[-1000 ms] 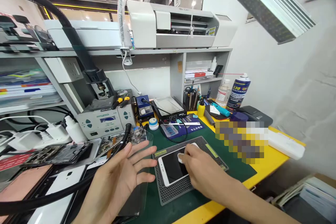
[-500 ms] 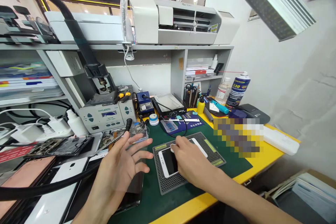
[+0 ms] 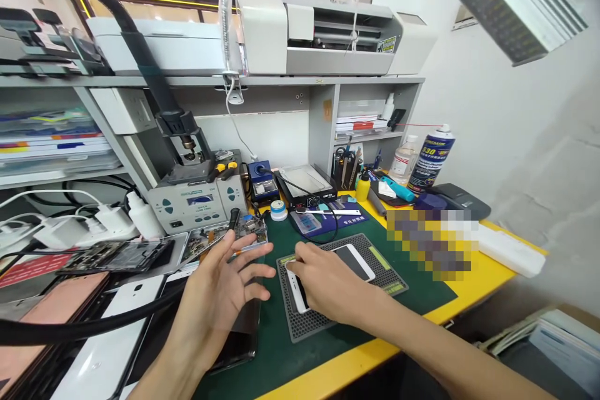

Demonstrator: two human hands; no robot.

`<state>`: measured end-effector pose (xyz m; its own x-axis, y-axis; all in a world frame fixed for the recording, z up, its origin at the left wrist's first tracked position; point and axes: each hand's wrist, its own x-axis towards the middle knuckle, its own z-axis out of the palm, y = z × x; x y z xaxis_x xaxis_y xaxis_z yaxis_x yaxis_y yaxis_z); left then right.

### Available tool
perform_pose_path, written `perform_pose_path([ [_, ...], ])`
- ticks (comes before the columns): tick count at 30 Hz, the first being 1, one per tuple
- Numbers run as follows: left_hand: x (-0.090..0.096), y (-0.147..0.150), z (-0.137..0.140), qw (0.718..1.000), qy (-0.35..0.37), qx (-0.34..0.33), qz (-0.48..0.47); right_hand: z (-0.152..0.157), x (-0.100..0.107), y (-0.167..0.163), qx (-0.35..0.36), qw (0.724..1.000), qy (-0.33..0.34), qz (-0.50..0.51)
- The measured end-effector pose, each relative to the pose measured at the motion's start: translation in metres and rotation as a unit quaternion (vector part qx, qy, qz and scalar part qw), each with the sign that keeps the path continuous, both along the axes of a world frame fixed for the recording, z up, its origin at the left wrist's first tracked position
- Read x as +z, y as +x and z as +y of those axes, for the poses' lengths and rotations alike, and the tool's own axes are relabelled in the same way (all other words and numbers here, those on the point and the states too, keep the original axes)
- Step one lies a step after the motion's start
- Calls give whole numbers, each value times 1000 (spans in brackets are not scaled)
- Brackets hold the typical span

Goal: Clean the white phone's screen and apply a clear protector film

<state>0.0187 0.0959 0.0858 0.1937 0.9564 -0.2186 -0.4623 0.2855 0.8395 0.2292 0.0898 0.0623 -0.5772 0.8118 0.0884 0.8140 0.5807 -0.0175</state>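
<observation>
A white-framed smartphone [image 3: 354,262] with a dark screen lies face up on a grey honeycomb-patterned mat [image 3: 307,328]. Over its left end, my right hand [image 3: 325,278] is closed with the fingertips pinched. Between them a small white wad [image 3: 291,265] partly shows, pressed against the phone's left edge; its kind is hard to make out. My left hand [image 3: 225,290] hovers to the left of the mat, palm turned inward and fingers spread, holding nothing. Just behind its thumb is a thin tool with a black end [image 3: 233,219], lying over a tray of small parts [image 3: 201,240].
Several phones, one with a white back [image 3: 110,331], lie at the left under a black hose [image 3: 94,332]. A soldering station [image 3: 199,203], a blue spray can [image 3: 431,156] and a yellow bottle [image 3: 362,187] stand behind the green mat [image 3: 328,362]. A lamp [image 3: 506,6] hangs upper right.
My right hand has slid left along the phone, bringing the white wad from the screen to its left end. More of the right part of the screen shows. My left hand stays spread.
</observation>
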Motion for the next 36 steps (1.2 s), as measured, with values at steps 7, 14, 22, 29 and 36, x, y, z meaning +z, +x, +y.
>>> perform_pose_path([
  [7,-4,-2,3,1000,4,-14,0,-15,3,5,53,999,0,-10],
  [14,2,1,-3,1000,10,-8,16,-1,3,0,11,1000,10,-3],
  [22,7,6,-8,1000,12,5,26,-52,-5,-3,35,999,36,-11],
  [29,4,7,-9,999,24,-7,45,-66,-9,5,22,998,51,-41],
  [36,-1,4,-9,996,39,-41,65,-61,-15,47,-104,993,40,-26],
])
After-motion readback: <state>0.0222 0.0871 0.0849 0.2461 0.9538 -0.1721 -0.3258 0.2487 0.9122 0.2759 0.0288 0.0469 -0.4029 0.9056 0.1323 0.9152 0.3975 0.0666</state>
